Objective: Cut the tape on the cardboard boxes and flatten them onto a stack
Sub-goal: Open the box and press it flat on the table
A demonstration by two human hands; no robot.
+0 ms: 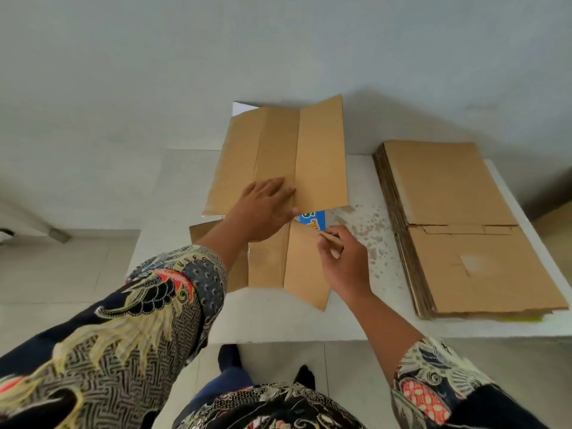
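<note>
Blue printed label (312, 219) on brown opened cardboard box (284, 159), lettering unreadable. Left hand (263, 209) flat, fingers straight, pressing box centre on white table (278, 320). Right hand (343, 258) pinches tan flap corner (331, 238). Flattened stack (458, 224) well right.

head view | my left grip (266, 209) lay flat, fingers straight, on the opened cardboard box (284, 156) on the white surface (278, 323) | my right grip (343, 258) pinched a thin tan tool (331, 239) over the box's near flap | stack of flattened boxes (458, 224) lay to the right, apart
</note>
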